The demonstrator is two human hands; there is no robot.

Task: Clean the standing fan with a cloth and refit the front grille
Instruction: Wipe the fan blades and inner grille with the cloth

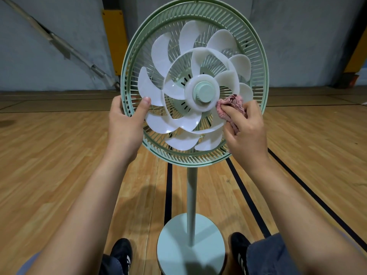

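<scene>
A pale green standing fan (pixel 191 187) stands in front of me with its front grille off, so the white blades (pixel 158 54) and green hub cap (pixel 205 92) are bare inside the rear grille (pixel 256 56). My left hand (pixel 125 124) grips the rear grille's left rim, thumb on the front over a blade tip. My right hand (pixel 245 132) holds a bunched pink cloth (pixel 231 105) and presses it to the blades just right of the hub. No front grille is in view.
The fan's round base (pixel 176 247) sits on a wooden floor (pixel 59 155) with black lines, between my two black shoes (pixel 122 253). A grey wall (pixel 49 26) with yellow padding (pixel 115 36) stands behind the fan.
</scene>
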